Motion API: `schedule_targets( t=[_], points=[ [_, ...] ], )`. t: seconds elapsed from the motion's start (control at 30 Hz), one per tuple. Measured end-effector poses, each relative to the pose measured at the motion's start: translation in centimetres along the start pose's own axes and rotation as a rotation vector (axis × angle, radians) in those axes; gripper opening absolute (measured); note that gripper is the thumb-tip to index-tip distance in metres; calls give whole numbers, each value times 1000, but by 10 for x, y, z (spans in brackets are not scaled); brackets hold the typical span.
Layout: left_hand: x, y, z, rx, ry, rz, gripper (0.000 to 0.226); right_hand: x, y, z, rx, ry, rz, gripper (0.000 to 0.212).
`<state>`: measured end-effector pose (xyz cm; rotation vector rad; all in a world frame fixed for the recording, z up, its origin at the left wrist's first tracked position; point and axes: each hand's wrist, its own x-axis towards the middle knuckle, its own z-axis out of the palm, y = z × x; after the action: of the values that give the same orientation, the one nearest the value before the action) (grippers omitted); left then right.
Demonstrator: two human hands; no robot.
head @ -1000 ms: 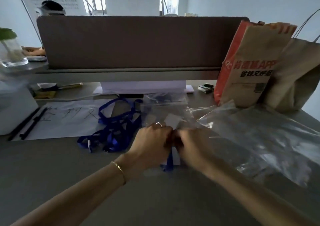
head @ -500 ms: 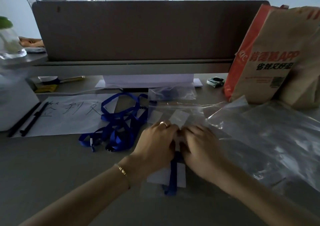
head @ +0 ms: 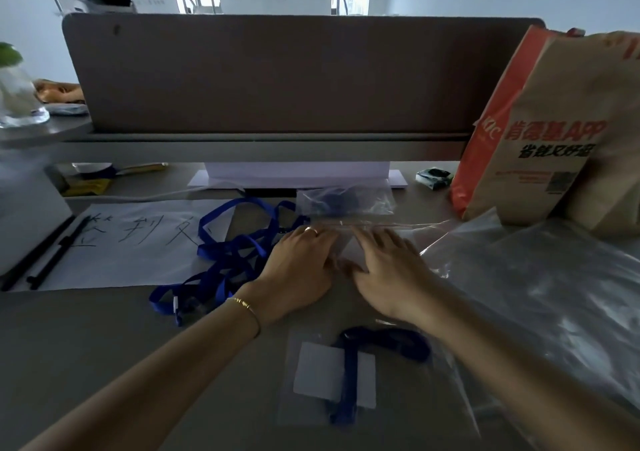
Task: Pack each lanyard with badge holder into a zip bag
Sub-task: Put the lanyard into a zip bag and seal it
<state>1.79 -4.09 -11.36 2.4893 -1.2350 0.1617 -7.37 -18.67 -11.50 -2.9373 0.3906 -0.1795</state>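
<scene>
Grey desk (head: 86, 364) under dim office light, backed by a brown partition screen (head: 277, 76). Both hands lie flat with fingers spread: the left hand (head: 298, 267) and the right hand (head: 388, 270) press side by side on a clear zip bag (head: 346, 246) with a pale badge card inside. Whether its zip strip is fully shut I cannot tell. Nearer the person than this bag lies a packed zip bag (head: 332, 381) holding a white badge holder and a folded blue lanyard. Left of the pressed bag, touching the left hand, sits a tangle of loose blue lanyards (head: 235, 253) on a handwritten paper sheet (head: 138, 243). Right of it, a heap of clear plastic (head: 536, 295) and a KFC paper bag (head: 540, 132). Risks, as I judge them: the slick film could slide under the palms, the seal could stay partly open with air trapped, or a stray strap from the tangle could catch.
</scene>
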Motion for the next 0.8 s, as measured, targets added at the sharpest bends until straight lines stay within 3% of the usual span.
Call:
schedule_targets(
  t=[0.07, 0.2, 0.33, 0.5, 0.63, 0.8],
  points=[
    [13, -4, 1, 14, 19, -8, 44, 17, -2, 2, 5, 2, -10, 70],
    [33, -20, 9, 53, 20, -91, 37, 25, 1, 21, 36, -186, 22, 72],
    [45, -39, 12, 138, 33, -124, 39, 23, 6, 29, -3, -195, -2, 72],
    [56, -47, 6, 103, 89, -128, 13, 29, 4, 14, 97, -229, 41, 77],
    [59, -43, -11, -2, 98, -115, 10, 42, 3, -19, 229, 10, 12, 87],
    [48, -27, -36, -197, 269, -30, 16, 49, -8, -44, 349, 179, -63, 43]
  ],
)
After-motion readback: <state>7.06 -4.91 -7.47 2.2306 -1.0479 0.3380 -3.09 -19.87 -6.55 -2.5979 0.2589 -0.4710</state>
